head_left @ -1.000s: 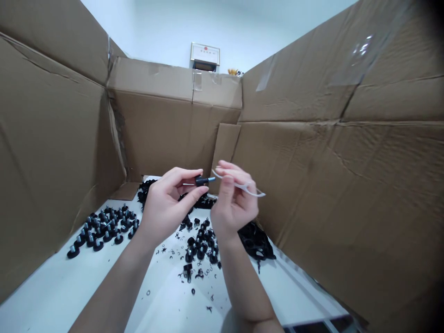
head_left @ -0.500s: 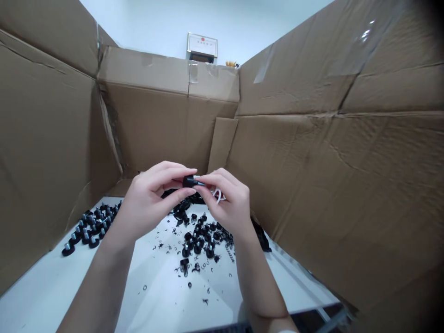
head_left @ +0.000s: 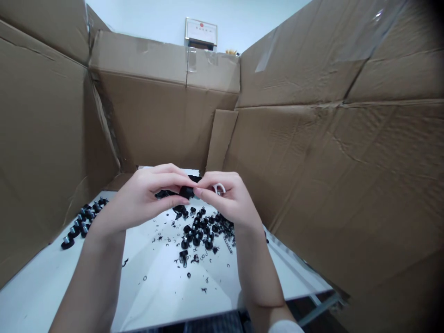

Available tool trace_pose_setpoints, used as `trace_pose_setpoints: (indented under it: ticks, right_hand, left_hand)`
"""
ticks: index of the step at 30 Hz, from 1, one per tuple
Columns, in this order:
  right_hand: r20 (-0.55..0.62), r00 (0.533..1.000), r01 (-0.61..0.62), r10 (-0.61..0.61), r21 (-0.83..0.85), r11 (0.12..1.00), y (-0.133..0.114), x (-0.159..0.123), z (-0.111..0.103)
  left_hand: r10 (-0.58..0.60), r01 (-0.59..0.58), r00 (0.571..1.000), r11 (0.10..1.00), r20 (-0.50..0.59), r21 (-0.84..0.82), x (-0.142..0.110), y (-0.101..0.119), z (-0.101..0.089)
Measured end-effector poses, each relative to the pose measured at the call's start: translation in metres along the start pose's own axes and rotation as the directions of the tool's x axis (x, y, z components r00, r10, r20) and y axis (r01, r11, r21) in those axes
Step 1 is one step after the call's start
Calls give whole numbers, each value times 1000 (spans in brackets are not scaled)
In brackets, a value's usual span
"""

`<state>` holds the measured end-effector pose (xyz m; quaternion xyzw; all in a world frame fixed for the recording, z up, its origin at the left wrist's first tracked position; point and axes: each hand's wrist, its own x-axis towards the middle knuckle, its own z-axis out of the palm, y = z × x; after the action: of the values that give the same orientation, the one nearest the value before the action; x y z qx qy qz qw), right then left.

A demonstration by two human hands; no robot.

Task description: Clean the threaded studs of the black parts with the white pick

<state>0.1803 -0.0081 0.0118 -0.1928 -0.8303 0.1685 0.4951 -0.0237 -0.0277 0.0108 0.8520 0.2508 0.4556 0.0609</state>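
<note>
Left hand (head_left: 138, 199), right hand (head_left: 231, 201) pinch black rubber foot (head_left: 186, 192)

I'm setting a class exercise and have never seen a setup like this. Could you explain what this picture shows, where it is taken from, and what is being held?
There is no machine here: these are a person's own bare hands, seen from a camera worn on the head that looks forward and down. The left hand and right hand meet at the fingertips around a small black part. A white plastic loop shows beside the right hand's fingers. Below them is a white table, walled in by brown cardboard sheets. On it stand black parts with metal studs, and small black rings and scraps are scattered around them.
</note>
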Motion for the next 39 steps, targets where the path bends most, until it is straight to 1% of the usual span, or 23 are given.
trace_pose_setpoints:
  ticks: [4, 6, 8, 10, 11, 12, 13, 15, 17, 18, 20, 21, 22, 24, 25, 27, 29, 31, 33, 34, 35, 37, 39]
  right_hand:
    - [7, 985, -172, 173, 177, 969, 2, 0, -2]
    - [45, 973, -231, 228, 287, 930, 7, 2, -2]
    - [139, 954, -300, 266, 457, 837, 14, 4, 1]
    - [237, 930, -368, 282, 606, 705, 22, 8, 4]
    - [263, 922, -387, 284, 652, 652, 26, 10, 7]
    - [270, 918, -394, 289, 678, 620, 28, 12, 9]
    - [253, 921, -387, 297, 692, 610, 30, 13, 11]
    - [148, 933, -335, 328, 690, 642, 30, 14, 15]
    - [-40, 931, -258, 363, 631, 731, 26, 14, 18]
    - [-153, 918, -220, 365, 569, 793, 23, 13, 18]
    - [-373, 879, -154, 297, 368, 917, 18, 10, 18]
    - [-457, 859, -127, 231, 246, 961, 16, 8, 17]
    - [-518, 841, -103, 157, 132, 986, 15, 7, 16]
    - [-574, 818, -65, 37, -28, 997, 15, 6, 13]
    - [-584, 812, -58, 8, -67, 996, 17, 6, 13]
    - [-595, 804, -68, 7, -81, 994, 20, 6, 12]
    - [-613, 790, -84, 24, -70, 994, 24, 8, 12]
    - [-636, 771, -87, 32, -55, 995, 26, 9, 12]
    - [-661, 749, -77, 37, -32, 997, 27, 10, 11]
    - [-674, 738, -73, 44, -16, 997, 27, 10, 9]
    - [-687, 725, -72, 53, 1, 997, 28, 10, 8]
    - [-712, 698, -72, 74, 33, 997, 30, 10, 4]
    - [-736, 672, -70, 84, 50, 996, 33, 11, -1]
  left_hand:
    - [31, -32, 999, 999, -28, -21, 2, 2, 3]
    - [56, -58, 998, 997, -37, -50, 3, 3, 5]
    - [82, -88, 995, 991, -62, -102, 2, 4, 6]
    - [75, -94, 989, 984, -127, -152, 2, 3, 9]
    - [62, -92, 983, 981, -174, -171, 1, 1, 11]
    - [49, -91, 973, 979, -226, -183, 2, 0, 13]
    - [33, -88, 960, 979, -279, -186, 2, -1, 15]
    - [5, -65, 927, 987, -374, -149, 5, -4, 19]
    - [-12, -17, 905, 998, -425, -65, 8, -6, 23]
    - [-21, 10, 903, 1000, -428, -27, 9, -6, 24]
    - [-33, 35, 917, 999, -398, -2, 11, -6, 25]
    - [-39, 34, 927, 999, -374, -19, 11, -6, 25]
    - [-46, 30, 936, 998, -348, -51, 11, -5, 24]
    - [-66, 29, 952, 992, -299, -125, 10, -2, 22]
    - [-77, 33, 957, 987, -279, -159, 9, -1, 21]
    - [-100, 43, 960, 976, -263, -214, 8, 0, 19]
    - [-133, 51, 941, 965, -311, -257, 9, -1, 20]
    - [-158, 46, 897, 962, -413, -268, 10, -4, 21]
    - [-133, 31, 853, 978, -504, -205, 12, -10, 23]
    - [-104, 26, 850, 988, -517, -155, 12, -13, 23]
    - [-72, 21, 860, 994, -505, -107, 12, -16, 23]
    - [-38, 12, 898, 998, -437, -62, 12, -20, 20]
    - [-46, 10, 927, 995, -373, -98, 10, -22, 16]
